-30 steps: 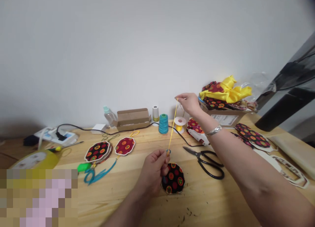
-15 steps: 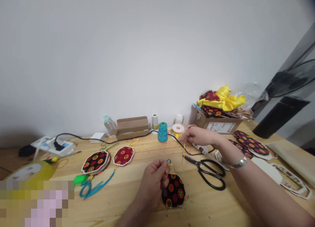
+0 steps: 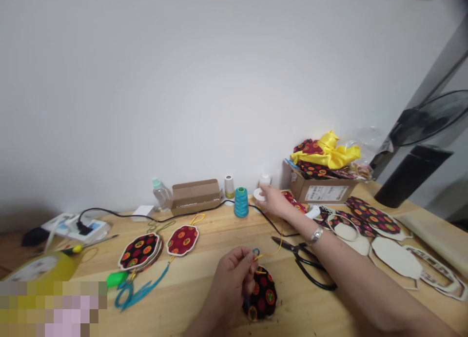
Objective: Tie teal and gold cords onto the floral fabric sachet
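My left hand (image 3: 234,273) is closed in a pinch, with a small blue loop (image 3: 256,252) and yellow cord (image 3: 281,242) showing at its fingertips. Just below and to the right of it lies a black fabric pendant (image 3: 263,295) with red and orange round motifs, partly behind the fingers. From the pinch the cord runs up towards my right hand (image 3: 272,200). That hand is stretched to the back of the table, its fingers closed on a white-rimmed spool (image 3: 259,194). Black-handled scissors (image 3: 310,271) lie under my right forearm, partly covered.
A teal thread cone (image 3: 241,203) stands left of the spool. Finished-looking pendants, one red (image 3: 183,240) and a black stack (image 3: 139,251), lie at left. At right are a cardboard box (image 3: 321,189) of fabric, wooden cutouts (image 3: 397,258) and a black cylinder (image 3: 413,176). A black cable (image 3: 197,208) crosses the back.
My right hand has moved left and back, from beside the spool onto it. My left hand keeps its pinch beside the pendant. The view has shifted slightly.
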`<state>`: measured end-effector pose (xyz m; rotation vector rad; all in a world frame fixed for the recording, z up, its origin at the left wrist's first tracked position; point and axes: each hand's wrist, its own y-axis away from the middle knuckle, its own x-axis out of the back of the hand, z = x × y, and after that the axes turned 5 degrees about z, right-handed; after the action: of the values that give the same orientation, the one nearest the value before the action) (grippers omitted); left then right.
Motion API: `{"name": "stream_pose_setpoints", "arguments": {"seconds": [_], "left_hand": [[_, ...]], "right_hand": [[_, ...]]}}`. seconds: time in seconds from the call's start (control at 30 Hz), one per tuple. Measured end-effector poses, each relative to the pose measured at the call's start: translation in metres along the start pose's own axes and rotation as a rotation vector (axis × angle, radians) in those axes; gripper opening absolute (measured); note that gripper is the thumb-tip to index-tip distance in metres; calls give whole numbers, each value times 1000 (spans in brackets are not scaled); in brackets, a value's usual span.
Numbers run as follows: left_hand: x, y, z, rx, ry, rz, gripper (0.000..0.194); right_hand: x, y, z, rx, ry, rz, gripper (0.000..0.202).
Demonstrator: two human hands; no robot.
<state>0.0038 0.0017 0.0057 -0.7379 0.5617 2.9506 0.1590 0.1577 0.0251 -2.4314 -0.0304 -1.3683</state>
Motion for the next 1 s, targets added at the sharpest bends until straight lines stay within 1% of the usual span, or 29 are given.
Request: {"name": "stream_pose_setpoints", "arguments": {"seconds": [0.03, 0.1, 0.27, 0.37, 0.43, 0.53, 0.57, 0.6, 0.63, 0.67, 0.7, 0.77, 0.8, 0.87, 0.93, 1.0], "left_hand": [[0, 0, 0, 1, -2, 4, 35], [0, 0, 0, 2, 0, 6, 34], [1, 0, -2, -10, 17, 7, 32], [1, -1, -1, 7, 13, 26, 33], [0, -1, 1, -9, -6, 40, 34], [0, -1, 4, -32, -8, 42, 32], [0, -1, 5, -41, -4, 56, 32], [0, -1, 5, -49, -3, 73, 32], [0, -2, 5, -57, -3, 87, 32], [0, -2, 5, -64, -6, 100, 32], [0, -2, 4, -65, -13, 105, 32], [-1, -2, 4, -66, -29, 109, 31], [-1, -2, 3, -65, -37, 109, 30], [-1, -2, 3, -66, -50, 108, 28], [-1, -2, 3, -72, -51, 109, 27], [-1, -2, 3, -74, -40, 111, 27]], "right_hand": [[-3, -3, -1, -6, 6, 10, 28], [-10, -8, -3, -16, 18, 36, 20], [-21, -16, -10, -21, 27, 52, 19], [-18, -14, -13, -9, 27, 40, 24], [-9, -8, -16, 6, 26, 37, 29], [15, 9, -22, 41, 21, 66, 38], [23, 17, -26, 49, 15, 79, 35], [30, 26, -30, 63, 0, 100, 28], [35, 36, -33, 86, -71, 122, 18], [38, 47, -37, 101, -162, 104, 12], [38, 59, -40, 115, -272, 43, 15], [31, 81, -44, 136, -498, -14, 13], [25, 91, -44, 133, -593, -23, 10], [12, 106, -43, 104, -737, -51, 10], [0, 115, -40, 72, -810, -83, 12], [-7, 118, -37, 52, -815, -114, 10]]}}
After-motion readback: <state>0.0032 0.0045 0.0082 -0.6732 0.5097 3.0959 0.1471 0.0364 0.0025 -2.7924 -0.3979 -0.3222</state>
